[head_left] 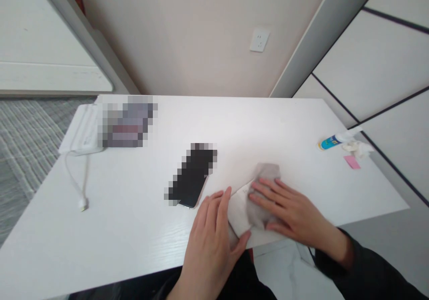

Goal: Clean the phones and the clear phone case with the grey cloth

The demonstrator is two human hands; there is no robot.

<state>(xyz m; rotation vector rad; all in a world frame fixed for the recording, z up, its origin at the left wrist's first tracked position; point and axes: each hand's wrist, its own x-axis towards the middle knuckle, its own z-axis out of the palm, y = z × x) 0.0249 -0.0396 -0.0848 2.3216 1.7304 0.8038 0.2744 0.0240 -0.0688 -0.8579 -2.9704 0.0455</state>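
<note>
Near the table's front edge, a flat white object (238,210) with rounded corners lies between my hands; its kind is unclear. My left hand (211,233) grips its left end, fingers along the far side and thumb at the near side. Over its right part lies a grey cloth (261,210). My right hand (288,208) presses on this cloth with its fingers laid fairly straight across it, the thumb towards the near edge. Just beyond my left hand rests a dark-screened phone (194,188), partly blurred out by pixels.
On the white table (134,228) at the far left are a white charger-like block (80,128), a white cable (82,201) and a pixelated item (129,125). At the right edge are a blue-labelled bottle (330,142), crumpled tissue (358,148) and a pink slip (351,162).
</note>
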